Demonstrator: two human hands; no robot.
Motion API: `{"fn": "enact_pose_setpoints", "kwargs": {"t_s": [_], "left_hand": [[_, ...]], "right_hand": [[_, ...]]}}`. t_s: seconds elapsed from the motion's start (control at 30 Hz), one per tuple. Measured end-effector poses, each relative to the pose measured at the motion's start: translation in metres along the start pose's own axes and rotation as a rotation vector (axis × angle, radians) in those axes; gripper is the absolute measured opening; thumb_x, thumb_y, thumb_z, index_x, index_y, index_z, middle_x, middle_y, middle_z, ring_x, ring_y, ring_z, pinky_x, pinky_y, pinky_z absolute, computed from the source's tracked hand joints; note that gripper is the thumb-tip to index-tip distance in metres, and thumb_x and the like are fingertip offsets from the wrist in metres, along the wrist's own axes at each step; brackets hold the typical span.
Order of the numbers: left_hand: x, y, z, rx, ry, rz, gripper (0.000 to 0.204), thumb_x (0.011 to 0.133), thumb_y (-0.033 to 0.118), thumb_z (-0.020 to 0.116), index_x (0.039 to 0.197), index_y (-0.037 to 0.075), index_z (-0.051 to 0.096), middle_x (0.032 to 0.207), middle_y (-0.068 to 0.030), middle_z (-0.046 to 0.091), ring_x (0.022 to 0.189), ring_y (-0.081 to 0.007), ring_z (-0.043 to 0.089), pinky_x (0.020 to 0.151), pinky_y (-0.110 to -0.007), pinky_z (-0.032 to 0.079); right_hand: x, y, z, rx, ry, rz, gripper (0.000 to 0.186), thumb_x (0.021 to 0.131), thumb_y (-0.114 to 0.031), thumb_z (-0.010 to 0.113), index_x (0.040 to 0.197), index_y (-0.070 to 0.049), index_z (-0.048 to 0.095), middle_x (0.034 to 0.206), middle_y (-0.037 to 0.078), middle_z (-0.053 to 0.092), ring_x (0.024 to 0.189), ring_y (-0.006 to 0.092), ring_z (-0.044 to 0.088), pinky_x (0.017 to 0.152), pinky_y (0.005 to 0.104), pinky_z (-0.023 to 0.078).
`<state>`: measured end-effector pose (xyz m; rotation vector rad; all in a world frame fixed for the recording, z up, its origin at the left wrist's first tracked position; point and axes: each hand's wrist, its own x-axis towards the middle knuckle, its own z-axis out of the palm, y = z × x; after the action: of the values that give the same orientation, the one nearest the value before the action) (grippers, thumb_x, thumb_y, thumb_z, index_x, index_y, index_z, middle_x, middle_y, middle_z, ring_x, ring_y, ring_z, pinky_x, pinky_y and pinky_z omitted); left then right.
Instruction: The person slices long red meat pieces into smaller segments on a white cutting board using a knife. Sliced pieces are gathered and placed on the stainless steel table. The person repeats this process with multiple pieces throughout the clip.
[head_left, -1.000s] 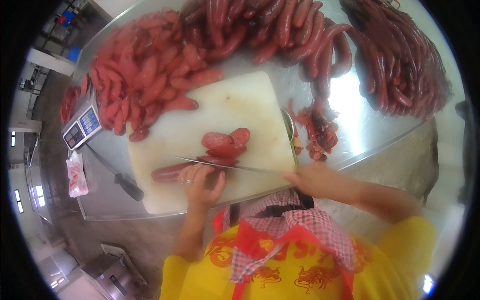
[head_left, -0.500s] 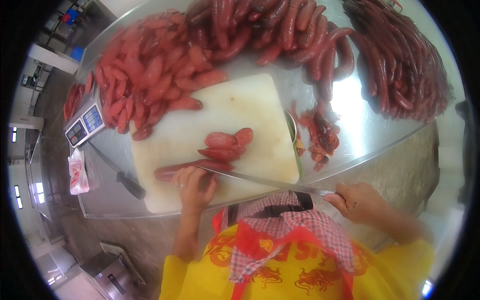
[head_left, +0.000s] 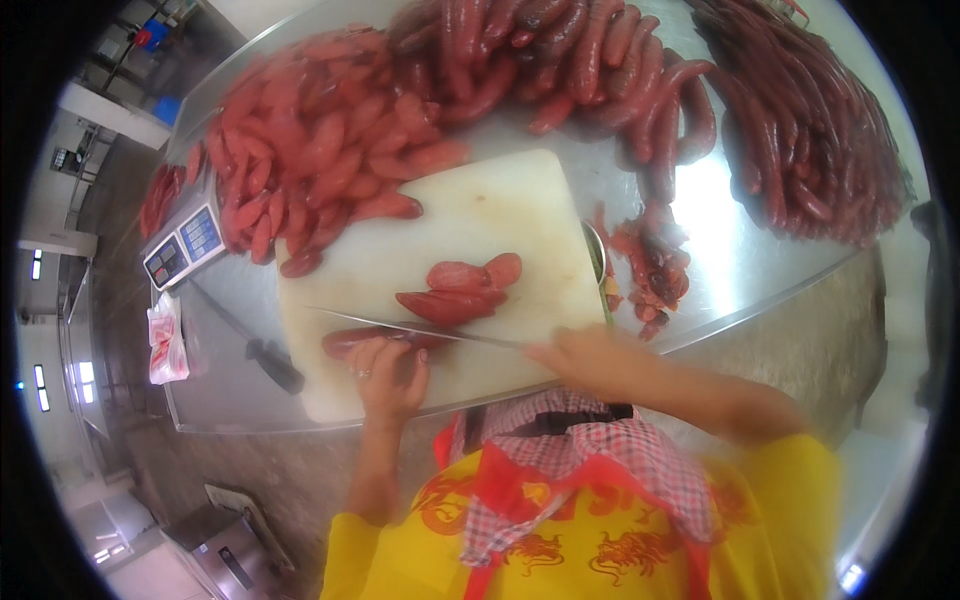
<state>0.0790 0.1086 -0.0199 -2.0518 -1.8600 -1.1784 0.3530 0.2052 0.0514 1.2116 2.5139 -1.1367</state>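
Sausage [head_left: 345,342] lies on the near part of the white cutting board [head_left: 515,215], its long axis running roughly left to right as I watch remotely through the head view, close to parallel with the board's near edge. Its rounded end points to the person's left, and its other end points right, beneath the knife [head_left: 470,336]. I see the left hand [head_left: 392,378] with its fingers bent and gripping the sausage from above and the near side, covering much of its middle. I make out the right hand [head_left: 578,357] clenched about the knife's handle, which is wholly concealed; that hand is blurred. The blade slants over the sausage's right part, tip toward the far left, and I cannot tell whether its edge touches the flesh. Cut slices [head_left: 458,276] lie just beyond the blade. I find the individual pieces in the slice pile [head_left: 320,140] hazy and overlapping, while the whole sausages [head_left: 590,60] are cut off by the upper border of my view.
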Motion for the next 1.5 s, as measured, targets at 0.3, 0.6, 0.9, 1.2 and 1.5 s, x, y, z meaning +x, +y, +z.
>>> {"fn": "enact_pose_setpoints", "kwargs": {"t_s": [0.3, 0.6, 0.9, 1.2, 1.5], "left_hand": [[0.001, -0.007, 0.001, -0.063, -0.046, -0.041, 0.029, 0.064, 0.010, 0.076, 0.090, 0.009, 0.062, 0.092, -0.0081, 0.062, 0.088, -0.0281, 0.057, 0.083, -0.041, 0.042], [0.001, -0.009, -0.006, -0.001, -0.051, -0.005, 0.028, 0.066, 0.006, 0.076, 0.091, 0.007, 0.062, 0.094, -0.0087, 0.060, 0.088, -0.0300, 0.055, 0.083, -0.041, 0.043], [-0.007, -0.019, -0.010, -0.018, 0.008, -0.008, 0.031, 0.063, 0.004, 0.074, 0.092, 0.007, 0.063, 0.093, -0.0091, 0.060, 0.089, -0.0300, 0.056, 0.082, -0.040, 0.044], [-0.009, -0.019, -0.010, 0.003, 0.004, 0.003, 0.031, 0.066, 0.005, 0.076, 0.094, 0.007, 0.064, 0.095, -0.0092, 0.061, 0.089, -0.0295, 0.056, 0.082, -0.041, 0.045], [-0.016, -0.032, -0.024, 0.019, 0.024, -0.088, 0.032, 0.066, 0.006, 0.073, 0.096, 0.008, 0.063, 0.097, -0.0095, 0.060, 0.093, -0.0305, 0.054, 0.086, -0.041, 0.042]], "right_hand": [[-0.080, 0.006, -0.035, -0.014, -0.096, 0.215, 0.062, 0.099, -0.054, 0.042, 0.080, 0.001, 0.065, 0.070, 0.024, 0.064, 0.071, 0.0413, 0.066, 0.068, 0.0483, 0.052], [0.039, -0.029, 0.028, 0.021, 0.063, -0.040, 0.067, 0.100, -0.055, 0.037, 0.079, 0.003, 0.064, 0.071, 0.025, 0.064, 0.069, 0.0435, 0.065, 0.065, 0.0487, 0.053], [-0.092, -0.014, -0.031, -0.085, -0.219, 0.349, 0.066, 0.099, -0.057, 0.039, 0.089, 0.003, 0.064, 0.076, 0.027, 0.065, 0.074, 0.0461, 0.065, 0.070, 0.0517, 0.052], [0.057, -0.039, 0.055, -0.010, 0.027, -0.107, 0.063, 0.101, -0.051, 0.036, 0.085, 0.003, 0.065, 0.074, 0.025, 0.065, 0.074, 0.0439, 0.065, 0.069, 0.0495, 0.053], [-0.078, -0.033, -0.011, 0.043, -0.108, 0.276, 0.061, 0.099, -0.055, 0.040, 0.090, 0.001, 0.062, 0.077, 0.026, 0.066, 0.076, 0.0464, 0.064, 0.071, 0.0520, 0.052]]}}
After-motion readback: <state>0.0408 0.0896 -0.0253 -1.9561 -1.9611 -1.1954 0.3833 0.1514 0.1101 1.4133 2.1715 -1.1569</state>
